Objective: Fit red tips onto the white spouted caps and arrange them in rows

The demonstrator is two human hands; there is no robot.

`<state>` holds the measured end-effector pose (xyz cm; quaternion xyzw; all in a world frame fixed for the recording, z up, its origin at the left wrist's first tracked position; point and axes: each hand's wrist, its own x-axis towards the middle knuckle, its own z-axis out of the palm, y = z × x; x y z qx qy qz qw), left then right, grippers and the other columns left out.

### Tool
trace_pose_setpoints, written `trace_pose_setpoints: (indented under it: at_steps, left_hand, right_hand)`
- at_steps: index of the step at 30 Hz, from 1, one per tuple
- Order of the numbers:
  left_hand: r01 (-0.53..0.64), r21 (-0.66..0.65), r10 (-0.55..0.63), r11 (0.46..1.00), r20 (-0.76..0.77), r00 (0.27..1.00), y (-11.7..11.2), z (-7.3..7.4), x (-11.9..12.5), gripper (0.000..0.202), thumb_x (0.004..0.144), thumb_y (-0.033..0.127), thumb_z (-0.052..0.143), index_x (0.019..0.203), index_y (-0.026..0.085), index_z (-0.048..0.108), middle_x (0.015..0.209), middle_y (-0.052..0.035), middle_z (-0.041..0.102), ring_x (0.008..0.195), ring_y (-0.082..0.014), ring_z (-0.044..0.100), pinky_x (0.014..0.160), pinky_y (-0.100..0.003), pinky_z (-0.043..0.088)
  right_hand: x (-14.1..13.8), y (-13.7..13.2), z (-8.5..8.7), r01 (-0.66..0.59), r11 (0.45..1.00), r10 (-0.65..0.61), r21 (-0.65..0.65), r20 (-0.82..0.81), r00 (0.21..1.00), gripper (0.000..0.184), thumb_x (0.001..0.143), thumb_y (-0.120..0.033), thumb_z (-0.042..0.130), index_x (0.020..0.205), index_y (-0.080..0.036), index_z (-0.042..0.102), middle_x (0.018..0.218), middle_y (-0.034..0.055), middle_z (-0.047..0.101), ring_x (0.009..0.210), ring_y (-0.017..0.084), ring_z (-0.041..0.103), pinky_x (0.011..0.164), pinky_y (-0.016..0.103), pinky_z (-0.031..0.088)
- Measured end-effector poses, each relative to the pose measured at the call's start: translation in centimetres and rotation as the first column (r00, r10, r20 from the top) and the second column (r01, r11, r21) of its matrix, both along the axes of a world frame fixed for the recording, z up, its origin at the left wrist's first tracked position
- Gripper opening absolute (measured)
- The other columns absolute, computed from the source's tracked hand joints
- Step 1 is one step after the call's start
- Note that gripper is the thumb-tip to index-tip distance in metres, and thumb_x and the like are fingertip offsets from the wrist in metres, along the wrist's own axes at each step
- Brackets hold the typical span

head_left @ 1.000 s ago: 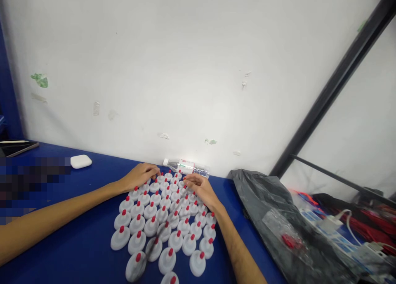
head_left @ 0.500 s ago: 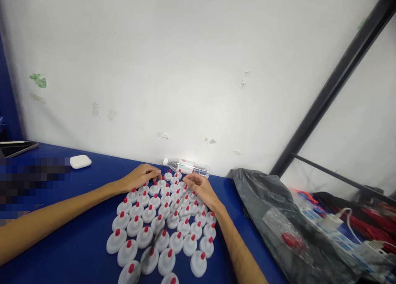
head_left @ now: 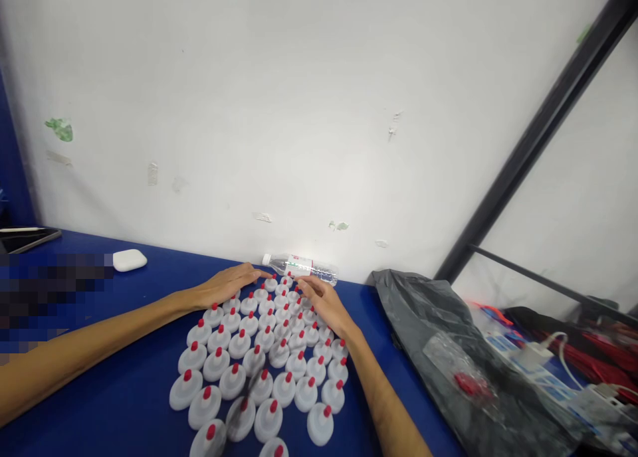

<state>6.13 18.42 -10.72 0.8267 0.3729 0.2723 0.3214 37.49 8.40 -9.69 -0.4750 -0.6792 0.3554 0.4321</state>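
Red-tipped caps [head_left: 259,357] bracketed at the far rows
Left hand [head_left: 226,285] lies flat and open, right hand [head_left: 323,301] rests loosely open; gentle, even pressure would keep them upright.

A patch of blurry squares [head_left: 50,294] covers part of the blue table [head_left: 124,390] on the left, so what lies under it cannot be told. A dark flat device [head_left: 24,238] is cut off by the left edge. Both arms run out of the picture.

The nearest white caps with red tips [head_left: 284,389] are cut off by the bottom edge, and one cap [head_left: 242,417] is smeared. The right hand [head_left: 326,304] hides some caps. Its fingers are too small to tell if they pinch one. The left hand [head_left: 226,285] covers a few caps too.

The words on the water bottle [head_left: 300,267] are too small to read. The power strip [head_left: 543,377] runs off the right edge.
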Motion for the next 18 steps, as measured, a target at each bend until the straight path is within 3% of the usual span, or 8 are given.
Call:
trace_pose_setpoints:
  at_steps: [6, 18]
  left_hand:
    - [-0.006, 0.006, 0.007, 1.0, -0.01, 1.0, 0.6, -0.5, 0.3, 0.039, 0.115, 0.056, 0.071, 0.13, 0.02, 0.078, 0.137, -0.0106, 0.078, 0.131, -0.0351, 0.073, 0.12, -0.062, 0.057]
    - [0.002, -0.02, -0.001, 1.0, 0.021, 1.0, 1.2, -1.3, 0.1, 0.037, 0.115, 0.053, 0.073, 0.128, 0.018, 0.077, 0.123, -0.008, 0.08, 0.107, -0.0286, 0.079, 0.097, -0.05, 0.069]
  right_hand:
    - [-0.1, 0.0, 0.0, 0.01, 1.0, -0.01, 0.004, 0.029, 1.0, 0.037, 0.116, -0.055, 0.072, 0.134, -0.022, 0.077, 0.139, 0.0101, 0.078, 0.125, 0.029, 0.076, 0.116, 0.057, 0.061]
    - [0.1, 0.4, -0.6, -0.003, 1.0, 0.004, -0.01, 0.087, 0.996, 0.032, 0.115, -0.052, 0.076, 0.119, -0.02, 0.078, 0.123, 0.0067, 0.08, 0.113, 0.026, 0.078, 0.105, 0.05, 0.066]
